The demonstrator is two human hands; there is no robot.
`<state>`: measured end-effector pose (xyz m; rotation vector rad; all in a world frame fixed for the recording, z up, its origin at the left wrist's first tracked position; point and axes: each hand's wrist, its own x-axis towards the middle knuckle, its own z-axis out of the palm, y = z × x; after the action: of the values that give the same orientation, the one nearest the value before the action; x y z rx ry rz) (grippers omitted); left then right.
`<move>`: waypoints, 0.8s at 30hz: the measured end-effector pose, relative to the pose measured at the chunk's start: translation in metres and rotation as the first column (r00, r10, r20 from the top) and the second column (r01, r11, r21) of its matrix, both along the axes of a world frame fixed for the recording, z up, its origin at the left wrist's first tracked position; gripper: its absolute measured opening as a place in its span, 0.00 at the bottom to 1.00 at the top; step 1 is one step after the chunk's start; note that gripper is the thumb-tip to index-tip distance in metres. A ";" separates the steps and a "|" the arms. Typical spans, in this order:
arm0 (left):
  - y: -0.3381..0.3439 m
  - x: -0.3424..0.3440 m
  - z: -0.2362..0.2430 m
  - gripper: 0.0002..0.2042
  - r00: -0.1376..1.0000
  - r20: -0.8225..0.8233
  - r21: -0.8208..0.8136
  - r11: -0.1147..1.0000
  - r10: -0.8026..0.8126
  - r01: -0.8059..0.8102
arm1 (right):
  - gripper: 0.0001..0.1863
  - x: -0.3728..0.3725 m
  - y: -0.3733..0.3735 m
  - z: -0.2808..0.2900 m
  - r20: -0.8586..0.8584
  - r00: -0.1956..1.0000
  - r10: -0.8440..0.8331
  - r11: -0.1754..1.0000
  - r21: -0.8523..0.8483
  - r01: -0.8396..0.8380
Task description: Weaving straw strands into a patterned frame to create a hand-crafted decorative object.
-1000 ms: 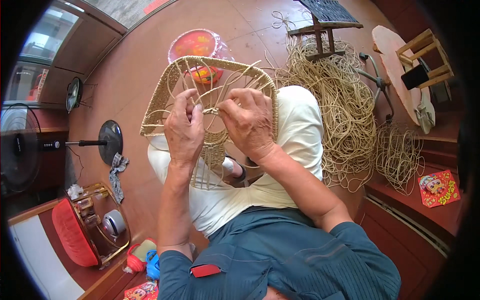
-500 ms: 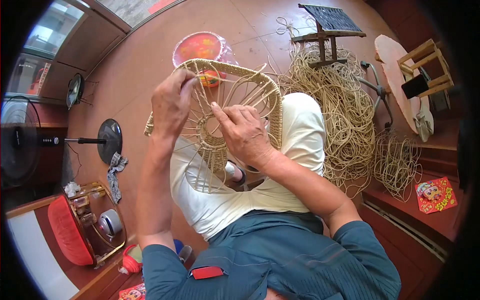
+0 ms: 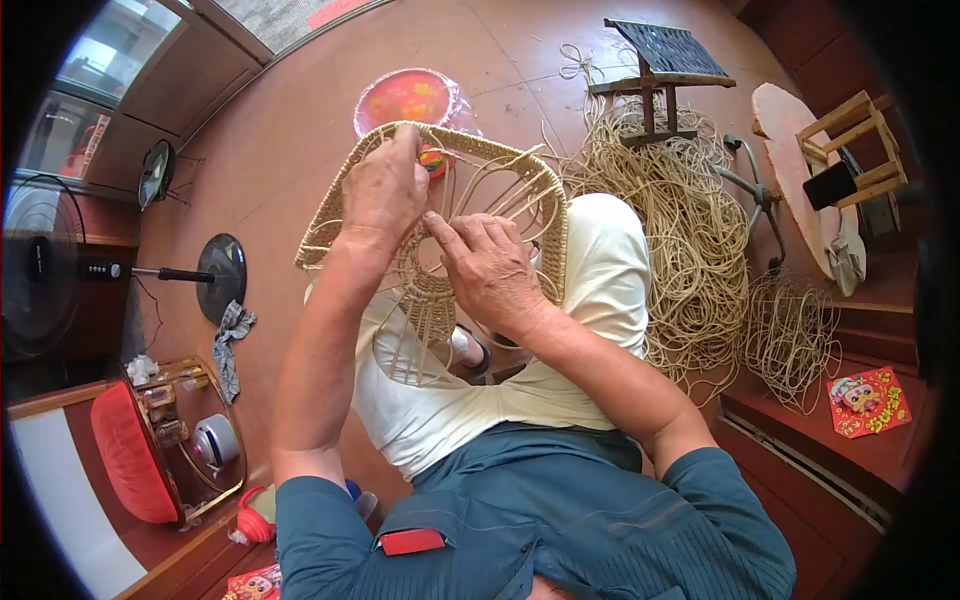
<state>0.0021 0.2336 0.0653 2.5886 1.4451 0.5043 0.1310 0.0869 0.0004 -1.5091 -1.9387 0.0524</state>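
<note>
A tan woven cord piece rests across my lap. It has a rounded, braided outer rim, a small woven ring near its middle and strands stretched between the two. My left hand is closed at the far rim, its fingers pinching a strand of cord; the fingertips are partly hidden. My right hand grips the piece by the inner ring, with the thumb against the strands and the other fingers bent. Loose strands arch to the right of the ring, over the open part of the weave.
A big heap of loose cord lies right of my knee, beside a stool with a dark woven seat. A round red tray is on the floor ahead. At the left stand a fan and its round base.
My left hand has moved right and slightly up along the far rim, closer to my right hand. My right hand stays by the ring. The woven piece has shifted slightly.
</note>
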 end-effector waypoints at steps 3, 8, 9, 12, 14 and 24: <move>-0.005 -0.012 0.002 0.12 0.969 0.236 -0.096 0.990 -0.077 0.103 | 0.32 0.000 0.001 -0.001 -0.054 0.998 -0.018 0.999 0.032 0.020; -0.042 -0.045 0.009 0.20 0.962 0.270 -0.152 0.988 0.033 0.009 | 0.32 -0.001 0.002 -0.001 -0.115 0.993 -0.036 0.999 0.033 0.040; -0.050 -0.051 0.009 0.21 0.970 0.226 -0.173 0.984 0.091 -0.052 | 0.33 -0.002 0.002 0.000 -0.115 0.992 -0.056 0.998 0.019 0.059; -0.074 -0.058 0.002 0.22 0.968 0.228 -0.073 0.993 0.106 -0.091 | 0.35 -0.006 0.004 0.002 -0.071 0.994 -0.088 0.995 0.047 0.091; -0.085 -0.060 -0.001 0.22 0.963 0.217 -0.077 0.986 0.162 -0.148 | 0.35 -0.009 0.004 0.003 -0.057 0.997 -0.055 0.994 0.096 0.060; -0.071 -0.078 0.008 0.06 0.956 0.171 -0.030 0.971 0.240 -0.238 | 0.34 -0.004 0.008 0.005 0.166 0.984 0.065 0.993 0.089 -0.081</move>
<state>-0.0755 0.1625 0.0735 2.3062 1.7014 0.7304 0.1275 0.0950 0.0050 -1.4172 -2.0947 -0.1343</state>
